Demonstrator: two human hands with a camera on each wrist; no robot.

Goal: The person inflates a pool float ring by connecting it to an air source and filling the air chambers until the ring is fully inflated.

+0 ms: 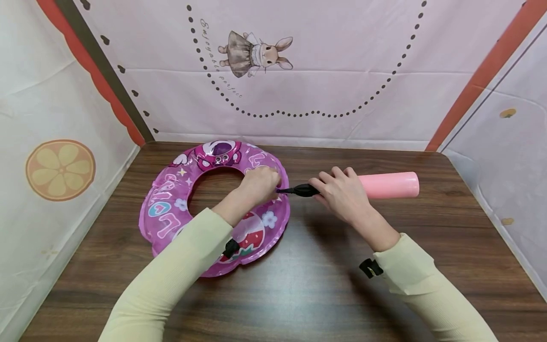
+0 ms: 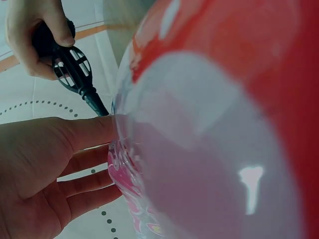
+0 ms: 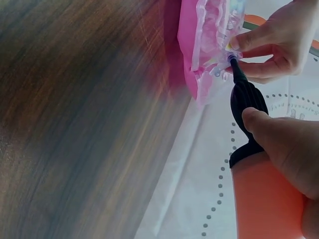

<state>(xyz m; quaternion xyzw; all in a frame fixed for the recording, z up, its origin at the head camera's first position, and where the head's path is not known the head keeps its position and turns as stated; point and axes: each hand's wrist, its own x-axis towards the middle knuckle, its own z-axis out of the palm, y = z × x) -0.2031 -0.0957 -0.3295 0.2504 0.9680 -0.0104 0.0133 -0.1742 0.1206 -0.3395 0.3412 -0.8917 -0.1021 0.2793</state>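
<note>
A purple inflatable swim ring (image 1: 166, 209) with printed letters and a bear lies on the table, looking plump. At its right side my left hand (image 1: 261, 183) pinches the clear valve (image 3: 219, 69), thumb and fingers close around it in the right wrist view. My right hand (image 1: 344, 194) grips a pink hand pump (image 1: 391, 185) near its black end. The pump's black nozzle (image 3: 249, 102) points left, its tip at the valve between my left fingers. In the left wrist view the ring's shiny wall hides the tip.
The brown wooden table (image 1: 325, 294) extends around the ring and pump. Behind it hangs a pink cloth wall (image 1: 342, 38) with a rabbit print, and pale cloth panels stand at both sides. Black clips sit at both sleeves.
</note>
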